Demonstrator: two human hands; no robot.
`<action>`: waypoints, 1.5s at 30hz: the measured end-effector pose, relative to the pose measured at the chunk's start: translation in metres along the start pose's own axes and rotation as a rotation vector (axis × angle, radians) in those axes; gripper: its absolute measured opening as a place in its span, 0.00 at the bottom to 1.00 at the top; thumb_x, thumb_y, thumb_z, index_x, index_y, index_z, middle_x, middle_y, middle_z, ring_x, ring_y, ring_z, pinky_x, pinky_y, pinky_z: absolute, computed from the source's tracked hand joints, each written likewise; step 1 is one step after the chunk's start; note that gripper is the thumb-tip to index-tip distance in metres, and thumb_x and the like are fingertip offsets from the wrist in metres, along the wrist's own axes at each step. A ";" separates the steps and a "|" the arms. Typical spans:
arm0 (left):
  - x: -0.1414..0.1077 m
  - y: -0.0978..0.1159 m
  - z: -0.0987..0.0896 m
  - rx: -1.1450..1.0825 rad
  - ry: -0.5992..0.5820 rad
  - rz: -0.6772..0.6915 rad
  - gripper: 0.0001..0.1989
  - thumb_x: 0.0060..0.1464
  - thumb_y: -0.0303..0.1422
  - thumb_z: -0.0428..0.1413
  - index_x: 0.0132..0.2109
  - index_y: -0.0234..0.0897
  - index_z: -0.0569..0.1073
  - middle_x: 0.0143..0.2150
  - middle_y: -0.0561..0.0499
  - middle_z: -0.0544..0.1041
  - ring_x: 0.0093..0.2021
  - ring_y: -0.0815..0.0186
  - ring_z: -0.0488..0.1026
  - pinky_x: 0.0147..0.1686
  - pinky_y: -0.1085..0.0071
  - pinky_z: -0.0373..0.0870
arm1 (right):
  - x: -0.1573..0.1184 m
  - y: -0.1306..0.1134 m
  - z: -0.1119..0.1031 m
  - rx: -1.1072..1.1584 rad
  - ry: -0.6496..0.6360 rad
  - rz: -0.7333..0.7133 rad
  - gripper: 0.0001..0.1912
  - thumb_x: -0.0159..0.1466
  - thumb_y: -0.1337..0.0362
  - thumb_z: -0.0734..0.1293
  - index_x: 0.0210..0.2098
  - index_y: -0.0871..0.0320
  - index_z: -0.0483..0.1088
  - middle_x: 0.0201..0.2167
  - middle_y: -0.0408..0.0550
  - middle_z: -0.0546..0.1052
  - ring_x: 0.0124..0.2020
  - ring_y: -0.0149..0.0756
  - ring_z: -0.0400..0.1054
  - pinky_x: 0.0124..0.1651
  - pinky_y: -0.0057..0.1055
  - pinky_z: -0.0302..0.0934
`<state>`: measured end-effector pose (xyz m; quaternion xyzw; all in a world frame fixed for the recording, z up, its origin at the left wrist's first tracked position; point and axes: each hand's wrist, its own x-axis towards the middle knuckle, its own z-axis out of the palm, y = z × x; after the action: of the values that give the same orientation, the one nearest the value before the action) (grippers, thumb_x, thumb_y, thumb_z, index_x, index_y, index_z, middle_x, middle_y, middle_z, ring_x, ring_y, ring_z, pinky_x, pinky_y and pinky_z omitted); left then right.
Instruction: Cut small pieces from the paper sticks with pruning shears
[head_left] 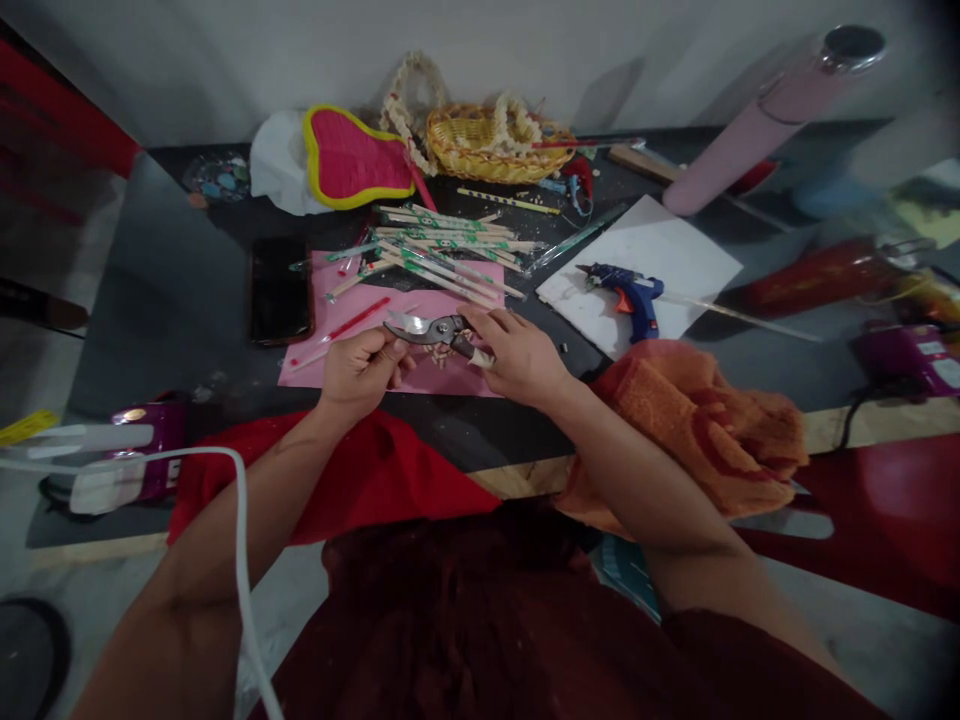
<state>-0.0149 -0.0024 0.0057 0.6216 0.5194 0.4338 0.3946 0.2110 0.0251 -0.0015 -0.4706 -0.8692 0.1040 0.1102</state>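
My right hand [521, 352] is wrapped round the handles of a pair of pruning shears [444, 330]. Their blades point left, towards my left hand [361, 368]. The thumb and fingers of that hand are pinched together at the blade tip; what they hold, if anything, is too small to make out. Beneath the shears, a small pile of short cut stick pieces [441, 354] rests on a pink sheet [319, 358]. Several wooden chopsticks [450, 240] in clear and green wrappers lie heaped just beyond. A red pen [360, 318] is beside my left hand.
Left of the sheet lies a phone [280, 290]. A blue glue gun [634, 298] rests on a white board [697, 245] to the right. An orange cloth [675, 420] is near my right forearm. Behind are a wicker basket [469, 160] and a pink flask [757, 130].
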 end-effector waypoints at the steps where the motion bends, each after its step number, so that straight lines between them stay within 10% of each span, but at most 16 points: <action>1: 0.000 0.000 0.000 0.001 0.001 0.002 0.15 0.57 0.36 0.54 0.25 0.34 0.72 0.20 0.52 0.74 0.15 0.76 0.65 0.15 0.79 0.61 | 0.000 -0.001 0.000 -0.007 0.000 0.008 0.29 0.64 0.60 0.59 0.64 0.56 0.53 0.53 0.56 0.69 0.50 0.46 0.64 0.51 0.40 0.60; 45: 0.000 -0.014 -0.001 0.011 -0.139 -0.032 0.16 0.59 0.37 0.50 0.27 0.36 0.74 0.18 0.53 0.73 0.15 0.74 0.67 0.15 0.78 0.61 | 0.001 0.005 -0.002 -0.004 -0.039 -0.013 0.37 0.58 0.67 0.62 0.66 0.56 0.49 0.58 0.56 0.65 0.55 0.49 0.60 0.54 0.44 0.57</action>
<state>-0.0202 -0.0005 -0.0071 0.6438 0.5030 0.3804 0.4334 0.2149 0.0291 -0.0009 -0.4629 -0.8745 0.1107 0.0931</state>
